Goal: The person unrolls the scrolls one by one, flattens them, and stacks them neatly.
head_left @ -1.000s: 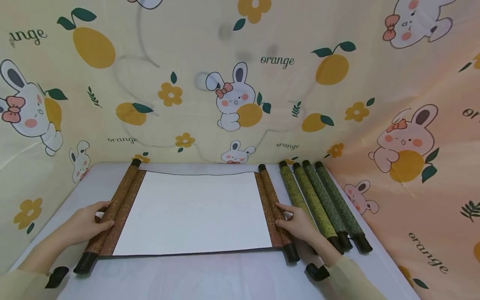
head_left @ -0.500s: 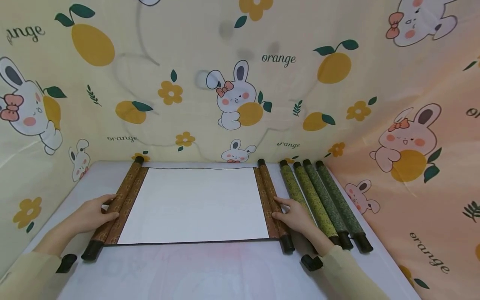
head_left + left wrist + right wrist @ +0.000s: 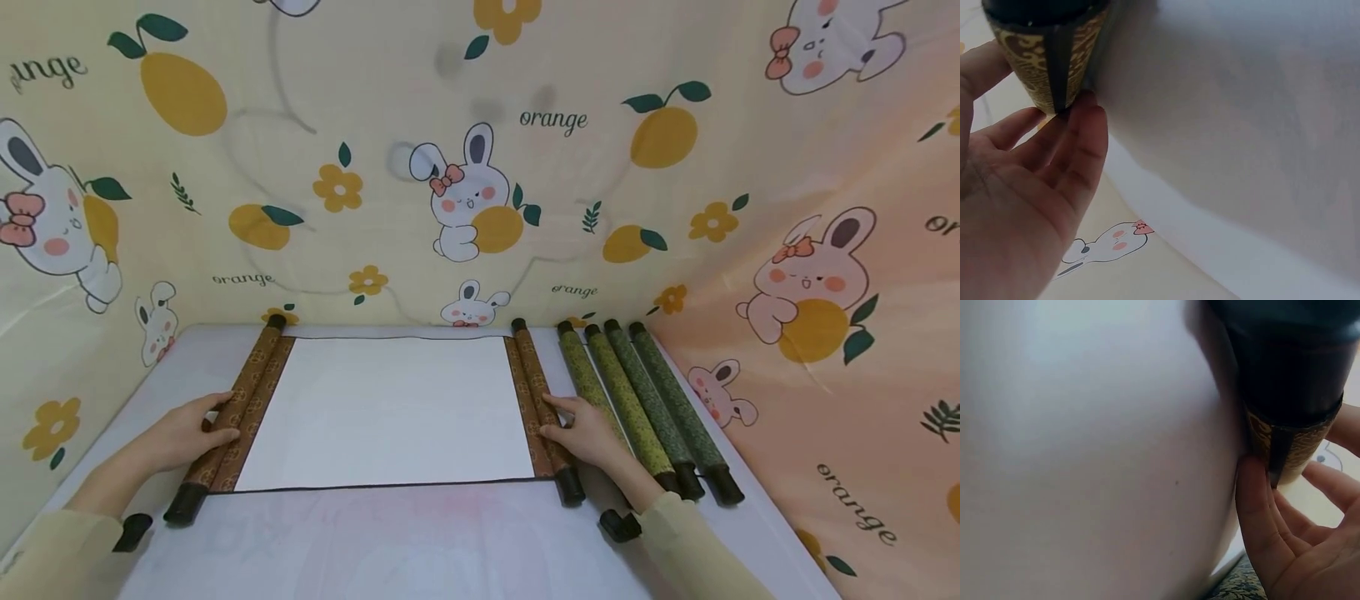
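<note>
In the head view a scroll lies unrolled, its blank white sheet [image 3: 390, 408] framed by brown patterned end strips. My left hand [image 3: 180, 432] grips the left roller [image 3: 253, 367], thumb on the near inner side and fingers over the far side. The right roller [image 3: 532, 367] is held the same way by my right hand [image 3: 588, 429]. Both rollers end in black caps. From the left wrist view, the fingers of that hand curl round the gold-patterned roller [image 3: 1025, 53] below its cap. The right wrist view shows fingers against the other roller's patterned band, under a large black cap [image 3: 1291, 381].
Several rolled green scrolls [image 3: 630, 392] with black caps lie side by side at the right of the white table [image 3: 360, 542]. Behind and to the right hangs a cloth [image 3: 390, 92] printed with rabbits and oranges. Black wrist-worn pieces [image 3: 621, 525] sit near both sleeves.
Over the last second both hands and the scroll have shifted a little away from me, to the back of the table. In the last half second almost nothing has moved.
</note>
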Available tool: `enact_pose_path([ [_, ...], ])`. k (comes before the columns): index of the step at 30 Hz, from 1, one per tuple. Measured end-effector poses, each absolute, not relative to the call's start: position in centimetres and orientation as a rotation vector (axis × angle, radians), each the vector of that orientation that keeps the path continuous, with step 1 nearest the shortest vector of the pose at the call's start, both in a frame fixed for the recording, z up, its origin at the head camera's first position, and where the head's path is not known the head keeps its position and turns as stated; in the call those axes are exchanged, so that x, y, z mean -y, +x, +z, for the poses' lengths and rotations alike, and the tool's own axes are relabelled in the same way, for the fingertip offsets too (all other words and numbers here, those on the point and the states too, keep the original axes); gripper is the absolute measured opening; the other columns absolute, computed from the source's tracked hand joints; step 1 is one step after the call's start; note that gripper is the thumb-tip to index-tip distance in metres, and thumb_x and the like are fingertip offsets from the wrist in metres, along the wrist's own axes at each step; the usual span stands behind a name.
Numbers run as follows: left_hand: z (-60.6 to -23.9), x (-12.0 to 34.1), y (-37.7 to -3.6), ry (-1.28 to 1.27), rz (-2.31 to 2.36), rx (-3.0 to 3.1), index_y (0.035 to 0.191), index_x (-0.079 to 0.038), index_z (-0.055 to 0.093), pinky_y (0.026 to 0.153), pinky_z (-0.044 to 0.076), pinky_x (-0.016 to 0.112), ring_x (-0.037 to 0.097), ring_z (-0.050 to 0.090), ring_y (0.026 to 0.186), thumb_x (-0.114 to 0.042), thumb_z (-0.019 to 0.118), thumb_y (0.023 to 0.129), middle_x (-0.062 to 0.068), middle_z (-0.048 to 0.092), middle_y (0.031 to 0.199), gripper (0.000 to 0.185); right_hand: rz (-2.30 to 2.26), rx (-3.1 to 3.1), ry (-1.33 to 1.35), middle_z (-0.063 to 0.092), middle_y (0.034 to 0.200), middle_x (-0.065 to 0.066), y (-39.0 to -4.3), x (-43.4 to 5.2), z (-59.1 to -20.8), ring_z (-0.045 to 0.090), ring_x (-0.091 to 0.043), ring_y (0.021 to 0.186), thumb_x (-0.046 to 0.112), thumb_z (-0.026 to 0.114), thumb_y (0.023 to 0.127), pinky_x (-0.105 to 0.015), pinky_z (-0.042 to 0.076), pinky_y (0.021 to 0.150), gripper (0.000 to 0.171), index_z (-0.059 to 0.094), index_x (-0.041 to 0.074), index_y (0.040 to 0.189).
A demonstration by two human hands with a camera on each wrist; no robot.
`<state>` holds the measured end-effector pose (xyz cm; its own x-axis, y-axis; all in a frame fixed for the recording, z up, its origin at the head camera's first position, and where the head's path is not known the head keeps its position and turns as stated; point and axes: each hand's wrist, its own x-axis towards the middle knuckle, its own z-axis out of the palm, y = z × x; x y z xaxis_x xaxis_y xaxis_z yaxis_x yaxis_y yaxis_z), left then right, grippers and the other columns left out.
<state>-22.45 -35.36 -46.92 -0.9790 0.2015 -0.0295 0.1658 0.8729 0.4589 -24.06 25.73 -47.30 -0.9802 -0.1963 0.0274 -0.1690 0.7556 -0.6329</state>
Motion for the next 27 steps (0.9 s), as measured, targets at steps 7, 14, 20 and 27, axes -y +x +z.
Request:
enact_pose_path([
  [7, -46.7, 34.7, -21.8, 0.345, 0.697, -2.981, 0.143, 0.025, 0.036, 0.085, 0.054, 0.065, 0.061, 0.058, 0.108, -0.013, 0.073, 0.095, 0.052, 0.044, 0.133, 0.071, -1.041, -2.905, -0.342, 0.056, 0.144, -0.025, -23.3, -26.0, -47.4, 0.055, -0.014, 0.067, 0.018, 0.076, 0.096, -0.032, 0.046, 0.056, 0.057, 0.058, 0.008, 0.149],
  [14, -46.7, 34.1, -21.0, 0.365, 0.676, -3.001, 0.142, 0.025, 0.036, 0.082, 0.056, 0.063, 0.059, 0.059, 0.103, -0.006, 0.071, 0.092, 0.052, 0.046, 0.125, 0.068, -1.027, -2.900, -0.356, 0.055, 0.146, -0.024, -22.2, -26.2, -47.0, 0.055, -0.016, 0.072, 0.019, 0.076, 0.095, -0.035, 0.046, 0.063, 0.056, 0.059, 0.009, 0.147],
  [20, -46.9, 33.6, -20.1, 0.376, 0.641, -3.033, 0.144, 0.024, 0.035, 0.090, 0.049, 0.070, 0.068, 0.050, 0.114, -0.005, 0.072, 0.091, 0.054, 0.042, 0.129, 0.071, -1.029, -2.900, -0.383, 0.054, 0.147, -0.022, -21.4, -26.4, -46.9, 0.051, -0.014, 0.065, 0.018, 0.075, 0.096, -0.034, 0.044, 0.060, 0.053, 0.060, 0.010, 0.146],
  [27, -46.3, 32.4, -18.9, 0.371, 0.682, -3.054, 0.145, 0.023, 0.035, 0.099, 0.039, 0.077, 0.070, 0.038, 0.124, -0.009, 0.071, 0.094, 0.052, 0.036, 0.139, 0.071, -1.094, -2.876, -0.410, 0.056, 0.145, -0.023, -20.5, -26.7, -46.8, 0.056, -0.014, 0.071, 0.013, 0.075, 0.095, -0.032, 0.047, 0.061, 0.054, 0.060, 0.009, 0.146],
])
